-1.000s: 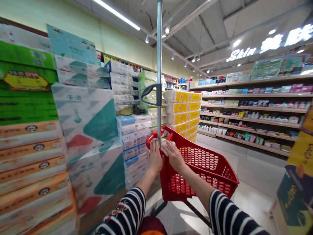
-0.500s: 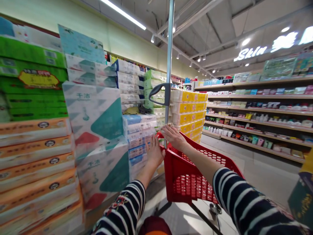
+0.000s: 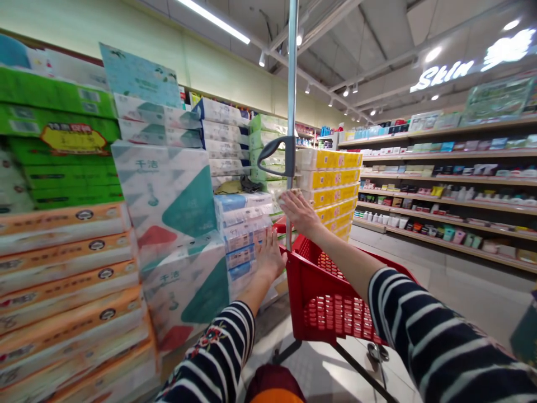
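My right hand (image 3: 300,214) is wrapped over the metal pole (image 3: 292,84) of a red shopping cart (image 3: 331,305). Under its fingertips shows the edge of a small pale piece, seemingly a cloth (image 3: 290,193), pressed to the pole and mostly hidden. Just below and to the left, my left hand (image 3: 269,258) rests by the cart's near corner, fingers stretched upward and apart, with nothing visible in them. A grey loop handle (image 3: 274,157) sticks out from the pole above both hands.
Stacked tissue packs stand on the left: orange (image 3: 71,268), green (image 3: 62,134) and white-teal (image 3: 168,196). Yellow packs (image 3: 331,179) rise behind the cart. Shelves of small goods (image 3: 444,190) line the right, beyond a tiled floor (image 3: 403,254).
My right hand has slid a little up the pole with the pale piece. The left hand stays at the cart's corner. The view has shifted slightly.
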Demonstrator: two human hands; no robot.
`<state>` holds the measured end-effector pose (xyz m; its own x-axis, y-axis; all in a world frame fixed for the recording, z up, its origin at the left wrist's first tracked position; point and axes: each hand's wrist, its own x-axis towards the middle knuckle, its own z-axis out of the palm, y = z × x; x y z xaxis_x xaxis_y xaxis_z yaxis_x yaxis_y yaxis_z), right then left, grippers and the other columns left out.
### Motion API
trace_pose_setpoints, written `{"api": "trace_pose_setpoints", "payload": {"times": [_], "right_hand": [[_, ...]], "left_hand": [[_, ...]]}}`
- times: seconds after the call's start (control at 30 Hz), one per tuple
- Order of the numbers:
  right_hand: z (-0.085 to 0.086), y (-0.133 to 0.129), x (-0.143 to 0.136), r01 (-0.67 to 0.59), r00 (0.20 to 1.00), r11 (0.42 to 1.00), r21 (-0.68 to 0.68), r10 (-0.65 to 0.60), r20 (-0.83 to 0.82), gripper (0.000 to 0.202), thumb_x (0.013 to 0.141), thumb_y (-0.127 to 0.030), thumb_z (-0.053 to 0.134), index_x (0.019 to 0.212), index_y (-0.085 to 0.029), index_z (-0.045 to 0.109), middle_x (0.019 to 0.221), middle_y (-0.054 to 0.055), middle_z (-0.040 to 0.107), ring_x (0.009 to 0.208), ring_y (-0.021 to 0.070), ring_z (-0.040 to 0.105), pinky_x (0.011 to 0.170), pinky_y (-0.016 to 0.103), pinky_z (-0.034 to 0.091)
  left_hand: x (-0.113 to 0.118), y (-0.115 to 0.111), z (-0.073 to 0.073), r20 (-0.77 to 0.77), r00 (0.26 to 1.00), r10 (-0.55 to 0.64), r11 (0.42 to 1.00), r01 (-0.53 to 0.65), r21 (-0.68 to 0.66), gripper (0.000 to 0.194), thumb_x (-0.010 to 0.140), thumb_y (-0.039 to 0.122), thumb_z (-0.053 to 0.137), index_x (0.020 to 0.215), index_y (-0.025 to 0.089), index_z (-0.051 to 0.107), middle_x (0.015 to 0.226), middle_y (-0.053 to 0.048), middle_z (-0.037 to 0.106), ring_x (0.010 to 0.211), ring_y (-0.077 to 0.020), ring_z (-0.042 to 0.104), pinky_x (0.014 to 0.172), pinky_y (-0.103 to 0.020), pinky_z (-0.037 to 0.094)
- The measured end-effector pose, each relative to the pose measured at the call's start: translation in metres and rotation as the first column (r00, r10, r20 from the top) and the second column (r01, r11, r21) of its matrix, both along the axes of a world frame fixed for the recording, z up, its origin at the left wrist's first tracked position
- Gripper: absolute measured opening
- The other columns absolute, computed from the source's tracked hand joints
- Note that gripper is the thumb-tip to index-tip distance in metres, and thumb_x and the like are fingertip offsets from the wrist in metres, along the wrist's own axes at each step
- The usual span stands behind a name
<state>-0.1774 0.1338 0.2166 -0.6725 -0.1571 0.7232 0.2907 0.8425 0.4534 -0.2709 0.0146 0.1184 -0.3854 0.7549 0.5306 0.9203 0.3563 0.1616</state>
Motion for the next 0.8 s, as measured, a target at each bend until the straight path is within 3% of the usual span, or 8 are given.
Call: {"api": "trace_pose_setpoints", "payload": {"times": [0.2, 0.27, 0.33, 0.5, 0.6, 0.63, 0.7, 0.8], "right_hand": [[-0.087, -0.012, 0.014, -0.012, 0.983, 0.999, 0.047, 0.004, 0.186, 0.042, 0.085, -0.009, 0.043, 0.126, -0.009, 0.051, 0.131, 0.015, 0.051, 0.127, 0.0279, 0.04, 0.106, 0.049, 0.035], [-0.099, -0.012, 0.017, -0.025, 0.976, 0.998, 0.06, 0.011, 0.218, 0.04, 0.085, -0.009, 0.043, 0.125, -0.008, 0.052, 0.129, 0.015, 0.053, 0.125, 0.028, 0.042, 0.104, 0.048, 0.037], [-0.088, -0.01, 0.016, -0.033, 0.976, 0.997, 0.069, 0.018, 0.215, 0.041, 0.085, -0.009, 0.043, 0.126, -0.009, 0.051, 0.13, 0.013, 0.052, 0.125, 0.0275, 0.042, 0.105, 0.048, 0.036], [-0.005, 0.004, 0.006, 0.0, 1.0, 0.999, 0.041, -0.001, 0.021, 0.042, 0.088, -0.009, 0.038, 0.128, -0.013, 0.049, 0.139, 0.013, 0.042, 0.135, 0.0268, 0.025, 0.11, 0.053, 0.024], [0.021, 0.009, 0.0, 0.006, 0.999, 1.0, 0.022, -0.005, -0.05, 0.04, 0.089, -0.009, 0.037, 0.127, -0.012, 0.05, 0.141, 0.013, 0.039, 0.137, 0.0265, 0.02, 0.11, 0.053, 0.022], [0.018, 0.009, -0.001, 0.003, 0.999, 1.0, 0.019, -0.002, -0.043, 0.04, 0.089, -0.009, 0.037, 0.127, -0.012, 0.05, 0.141, 0.013, 0.039, 0.137, 0.0265, 0.02, 0.11, 0.053, 0.022], [-0.003, 0.005, 0.0, -0.005, 1.0, 1.0, 0.016, 0.004, 0.013, 0.041, 0.087, -0.009, 0.039, 0.127, -0.014, 0.05, 0.14, 0.012, 0.041, 0.136, 0.0266, 0.023, 0.11, 0.053, 0.023], [-0.06, -0.004, 0.008, -0.011, 0.991, 1.0, 0.016, 0.009, 0.133, 0.044, 0.085, -0.008, 0.041, 0.128, -0.013, 0.049, 0.136, 0.013, 0.046, 0.132, 0.0269, 0.031, 0.109, 0.052, 0.027]], "left_hand": [[-0.002, -0.009, -0.015, -0.018, 1.0, -0.024, 1.0, 0.023, -0.008, 0.076, 0.077, 0.031, 0.049, 0.143, 0.009, 0.017, 0.152, -0.014, 0.013, 0.14, -0.0264, 0.008, 0.111, -0.053, 0.008], [-0.004, -0.01, -0.015, -0.027, 0.999, -0.022, 1.0, 0.022, -0.015, 0.076, 0.076, 0.029, 0.05, 0.142, 0.01, 0.018, 0.152, -0.014, 0.015, 0.14, -0.0266, 0.01, 0.111, -0.054, 0.009], [-0.005, -0.01, -0.009, -0.045, 0.999, -0.02, 1.0, 0.02, -0.007, 0.076, 0.076, 0.029, 0.049, 0.143, 0.01, 0.018, 0.151, -0.014, 0.015, 0.14, -0.0264, 0.009, 0.111, -0.053, 0.009], [-0.002, -0.003, 0.015, -0.043, 0.999, -0.006, 1.0, 0.007, 0.021, 0.075, 0.078, 0.032, 0.046, 0.143, 0.009, 0.016, 0.152, -0.014, 0.012, 0.14, -0.0261, 0.006, 0.111, -0.052, 0.009], [0.0, 0.0, 0.016, -0.021, 1.0, 0.005, 1.0, -0.004, 0.023, 0.074, 0.079, 0.032, 0.045, 0.143, 0.01, 0.016, 0.152, -0.014, 0.013, 0.14, -0.0252, 0.006, 0.112, -0.051, 0.008], [-0.001, -0.001, 0.013, -0.021, 1.0, 0.006, 1.0, -0.006, 0.018, 0.074, 0.079, 0.032, 0.046, 0.143, 0.01, 0.016, 0.152, -0.014, 0.013, 0.14, -0.0253, 0.006, 0.112, -0.051, 0.008], [-0.001, -0.003, 0.002, -0.027, 1.0, 0.005, 1.0, -0.005, 0.0, 0.076, 0.078, 0.033, 0.047, 0.143, 0.01, 0.015, 0.152, -0.014, 0.014, 0.14, -0.0262, 0.006, 0.112, -0.052, 0.008], [-0.002, -0.009, -0.017, -0.034, 0.999, -0.003, 1.0, 0.002, -0.022, 0.078, 0.077, 0.032, 0.049, 0.144, 0.012, 0.015, 0.152, -0.014, 0.015, 0.14, -0.0268, 0.007, 0.111, -0.053, 0.009]]}}
